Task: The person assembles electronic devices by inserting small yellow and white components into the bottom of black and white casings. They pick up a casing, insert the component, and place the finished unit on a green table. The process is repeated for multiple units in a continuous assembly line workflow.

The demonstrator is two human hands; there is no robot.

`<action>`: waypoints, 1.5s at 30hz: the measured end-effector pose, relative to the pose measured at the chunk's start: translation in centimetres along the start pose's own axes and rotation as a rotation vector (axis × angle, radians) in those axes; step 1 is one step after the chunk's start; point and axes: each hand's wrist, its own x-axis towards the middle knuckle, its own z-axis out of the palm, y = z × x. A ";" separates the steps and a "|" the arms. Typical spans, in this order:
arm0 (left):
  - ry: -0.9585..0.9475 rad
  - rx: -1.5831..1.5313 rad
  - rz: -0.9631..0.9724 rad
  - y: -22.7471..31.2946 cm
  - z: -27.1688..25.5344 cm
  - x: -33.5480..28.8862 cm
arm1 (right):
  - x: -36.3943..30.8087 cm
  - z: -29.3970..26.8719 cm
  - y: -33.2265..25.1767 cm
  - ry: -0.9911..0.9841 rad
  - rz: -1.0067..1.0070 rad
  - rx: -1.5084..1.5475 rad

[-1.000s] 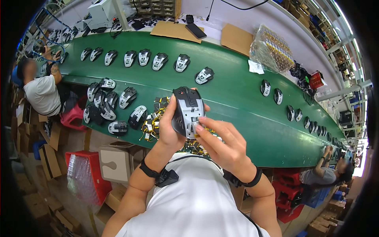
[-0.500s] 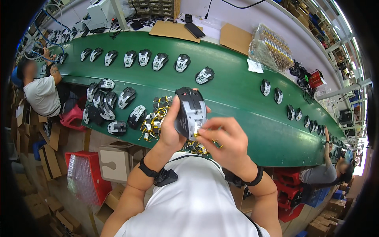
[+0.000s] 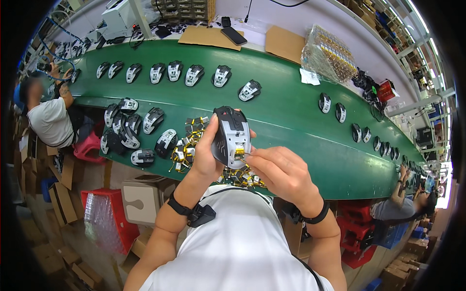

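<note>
Head-worn wide fisheye; looks down, forward past white shirt (image 3: 233, 237) onto nearby green bench (image 3: 335, 162).

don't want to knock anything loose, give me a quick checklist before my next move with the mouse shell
1. Left hand gripping the mouse shell: ok, wrapped around its side.
2. Yellow part inside the shell's opening: ok, visible there.
3. Yellow part fully seated: cannot tell, too small to judge.
4. Right hand well clear of the shell: not ok, pinched fingertips are at its edge.
5. Green bench near the hands free of loose parts: not ok, a pile of yellow-and-silver parts lies there.
</note>
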 end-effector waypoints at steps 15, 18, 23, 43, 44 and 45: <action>0.265 -0.145 0.160 0.0 -0.2 0.3 | 1.1 4.2 -1.9 0.090 0.197 -0.004; 0.257 -0.144 0.132 -0.1 0.2 0.4 | 1.1 4.5 -2.5 0.076 0.232 -0.103; 0.215 -0.133 0.137 -0.1 -0.4 0.9 | 0.4 4.6 -3.4 0.110 0.265 -0.094; 0.162 -0.258 0.032 -1.1 -1.2 1.7 | -1.6 7.2 -0.9 0.244 0.379 0.073; 0.165 -0.242 0.019 -1.1 -1.4 1.7 | -1.8 7.2 -0.6 0.233 0.356 0.087; 0.167 -0.226 0.007 -1.1 -1.5 1.8 | -2.0 7.1 -0.2 0.222 0.333 0.101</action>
